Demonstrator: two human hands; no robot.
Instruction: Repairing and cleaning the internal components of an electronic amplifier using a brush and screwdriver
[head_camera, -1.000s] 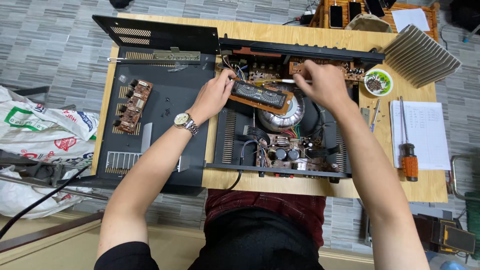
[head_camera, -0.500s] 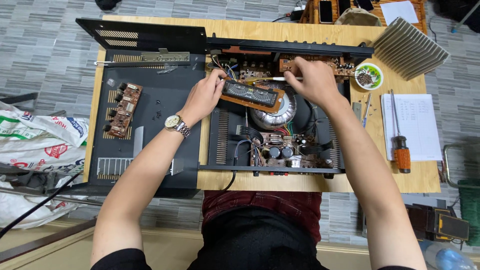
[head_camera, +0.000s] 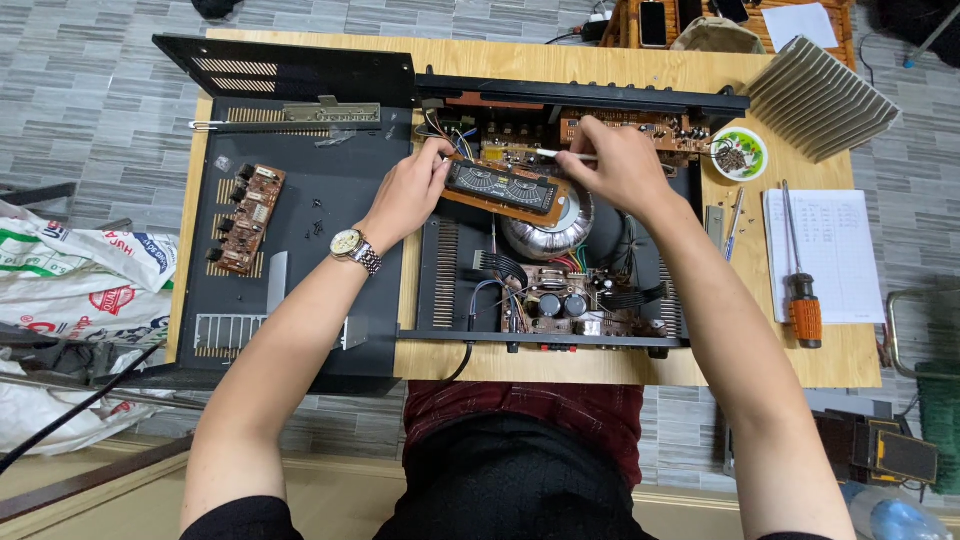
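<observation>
An opened black amplifier chassis (head_camera: 455, 275) lies on the wooden table (head_camera: 850, 350), with circuit boards and a round silver transformer (head_camera: 545, 232) inside. My left hand (head_camera: 405, 192), with a wristwatch, grips the left end of a brown board carrying two dark meter windows (head_camera: 505, 187), held tilted above the transformer. My right hand (head_camera: 615, 165) is closed on a thin white tool (head_camera: 555, 154) whose tip points left over that board's far edge.
The black lid (head_camera: 310, 225) lies left of the chassis with a small brown circuit board (head_camera: 247, 218) and loose screws on it. At right are a finned heatsink (head_camera: 825, 95), a small dish of screws (head_camera: 738, 155), a paper sheet (head_camera: 820, 255) and an orange-handled screwdriver (head_camera: 800, 300). Plastic bags lie on the floor at left.
Both hands stay at the meter board. The view has shifted slightly; the hands and the board keep nearly the same pose.
</observation>
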